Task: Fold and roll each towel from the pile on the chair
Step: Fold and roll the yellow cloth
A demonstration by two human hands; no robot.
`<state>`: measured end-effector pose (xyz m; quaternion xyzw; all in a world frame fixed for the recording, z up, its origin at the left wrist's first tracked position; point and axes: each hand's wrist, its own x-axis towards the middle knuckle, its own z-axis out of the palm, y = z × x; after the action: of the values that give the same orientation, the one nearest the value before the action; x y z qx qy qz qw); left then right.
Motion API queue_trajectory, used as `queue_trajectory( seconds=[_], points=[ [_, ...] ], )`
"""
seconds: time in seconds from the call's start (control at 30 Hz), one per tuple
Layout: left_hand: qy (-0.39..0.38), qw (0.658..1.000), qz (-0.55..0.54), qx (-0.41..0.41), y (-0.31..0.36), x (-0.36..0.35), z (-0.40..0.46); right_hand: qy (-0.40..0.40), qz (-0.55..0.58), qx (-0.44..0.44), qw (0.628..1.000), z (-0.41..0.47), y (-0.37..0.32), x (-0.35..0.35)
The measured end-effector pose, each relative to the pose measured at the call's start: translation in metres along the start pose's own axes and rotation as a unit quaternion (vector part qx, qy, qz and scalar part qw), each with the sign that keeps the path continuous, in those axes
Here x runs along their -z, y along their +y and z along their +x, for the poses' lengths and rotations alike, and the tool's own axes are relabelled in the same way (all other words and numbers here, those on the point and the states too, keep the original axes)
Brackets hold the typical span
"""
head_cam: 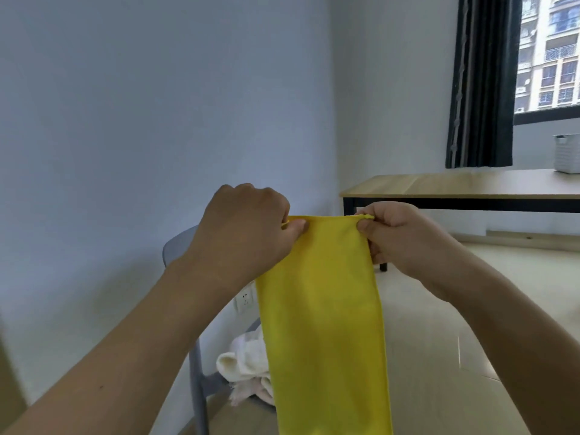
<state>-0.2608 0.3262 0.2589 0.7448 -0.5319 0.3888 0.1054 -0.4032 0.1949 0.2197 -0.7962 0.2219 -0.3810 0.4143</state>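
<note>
A yellow towel hangs straight down in front of me as a long narrow strip, its lower end cut off by the frame's bottom. My left hand pinches its top left corner and my right hand pinches its top right corner, the top edge stretched level between them. Behind and below the towel a grey chair carries a pile of white and pale pink towels, partly hidden by the yellow one.
A wooden table with black legs stands at the right under a window with a dark curtain. A white basket sits on the table's far right. A wall socket is behind the chair. The floor is pale tile.
</note>
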Motion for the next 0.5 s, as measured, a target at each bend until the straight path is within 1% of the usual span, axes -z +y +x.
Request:
queue_trajectory(
  seconds=[0.03, 0.1, 0.17, 0.2, 0.23, 0.3, 0.4, 0.43, 0.5],
  points=[
    [-0.011, 0.999, -0.032, 0.005, -0.003, -0.006, -0.002, -0.014, -0.003, -0.012, 1.000, 0.002, 0.003, -0.002],
    [-0.070, 0.988, -0.138, 0.009, -0.013, -0.020, -0.004, -0.017, -0.029, -0.029, 0.999, 0.009, 0.011, -0.004],
    [-0.130, 0.958, -0.256, 0.015, -0.024, -0.036, -0.005, 0.003, -0.063, -0.044, 0.997, 0.021, 0.022, -0.008],
    [-0.140, 0.944, -0.297, 0.026, -0.029, -0.047, -0.004, 0.013, -0.074, -0.051, 0.996, 0.027, 0.027, -0.010],
    [-0.132, 0.935, -0.326, 0.043, -0.033, -0.058, -0.002, 0.024, -0.081, -0.055, 0.995, 0.034, 0.032, -0.013],
    [-0.077, 0.924, -0.366, 0.083, -0.040, -0.079, 0.005, 0.056, -0.070, -0.055, 0.994, 0.051, 0.040, -0.019],
    [0.024, 0.902, -0.415, 0.118, -0.045, -0.092, 0.022, 0.121, 0.015, -0.028, 0.992, 0.076, 0.038, -0.025],
    [0.052, 0.899, -0.418, 0.122, -0.047, -0.092, 0.027, 0.137, 0.045, -0.014, 0.990, 0.082, 0.034, -0.027],
    [0.093, 0.905, -0.398, 0.117, -0.051, -0.086, 0.034, 0.158, 0.094, 0.013, 0.983, 0.090, 0.027, -0.028]
  ],
)
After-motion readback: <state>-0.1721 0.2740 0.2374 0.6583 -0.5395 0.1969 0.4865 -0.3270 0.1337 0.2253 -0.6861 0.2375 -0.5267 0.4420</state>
